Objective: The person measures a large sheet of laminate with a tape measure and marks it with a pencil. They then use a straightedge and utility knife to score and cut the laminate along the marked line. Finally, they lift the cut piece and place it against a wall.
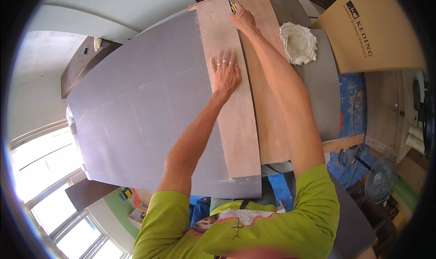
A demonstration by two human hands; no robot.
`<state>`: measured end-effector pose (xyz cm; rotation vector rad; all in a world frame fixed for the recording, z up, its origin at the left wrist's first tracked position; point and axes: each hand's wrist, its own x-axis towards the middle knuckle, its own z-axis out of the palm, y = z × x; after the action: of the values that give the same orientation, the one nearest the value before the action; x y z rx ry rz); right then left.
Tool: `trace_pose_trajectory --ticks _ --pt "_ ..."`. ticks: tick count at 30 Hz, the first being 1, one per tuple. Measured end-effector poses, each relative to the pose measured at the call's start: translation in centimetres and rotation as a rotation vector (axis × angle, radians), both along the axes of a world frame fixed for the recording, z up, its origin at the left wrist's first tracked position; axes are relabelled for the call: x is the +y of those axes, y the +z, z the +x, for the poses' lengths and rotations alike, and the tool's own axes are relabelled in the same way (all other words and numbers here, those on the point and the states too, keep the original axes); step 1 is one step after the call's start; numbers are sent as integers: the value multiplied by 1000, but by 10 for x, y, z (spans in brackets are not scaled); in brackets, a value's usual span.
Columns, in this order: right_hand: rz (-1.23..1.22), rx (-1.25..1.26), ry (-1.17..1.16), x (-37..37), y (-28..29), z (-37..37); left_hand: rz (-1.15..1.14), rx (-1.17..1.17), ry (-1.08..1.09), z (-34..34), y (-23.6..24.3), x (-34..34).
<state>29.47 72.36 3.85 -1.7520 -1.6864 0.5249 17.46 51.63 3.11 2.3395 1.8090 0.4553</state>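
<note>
A long thin wooden strip [236, 123] lies lengthwise on a large grey sheet [150, 100]. My left hand [225, 75] presses flat on the strip, fingers spread, with rings on them. At the strip's far right corner, my right hand [244, 19] is closed round a small yellow and black tool [233, 7], which looks like a utility knife. Its blade cannot be made out. A wider wooden board [265, 109] sits under and to the right of the strip, beneath my right forearm.
A crumpled white bowl-shaped wad [298, 43] rests on the grey surface right of the board. A big cardboard box [363, 27] stands at the far right. A fan [380, 179] is at the lower right, near blue floor covering [352, 104]. Windows [50, 154] are at the left.
</note>
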Motion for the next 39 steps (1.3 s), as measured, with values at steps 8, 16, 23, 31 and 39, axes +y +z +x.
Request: trace_pose_trajectory --ticks 8,16,23,31,39 --pt "-47 -178 40 19 9 -7 -384 120 -282 -28 39 30" --pt "-254 -52 -11 23 17 -13 -387 125 -246 -18 45 29" --pt "-333 -53 21 25 8 -10 -293 120 -257 -18 42 28" --pt "-337 2 -8 -1 9 -5 -370 88 -221 -17 39 29" --pt "-388 39 -4 -50 26 -3 -403 159 -247 -18 45 30"
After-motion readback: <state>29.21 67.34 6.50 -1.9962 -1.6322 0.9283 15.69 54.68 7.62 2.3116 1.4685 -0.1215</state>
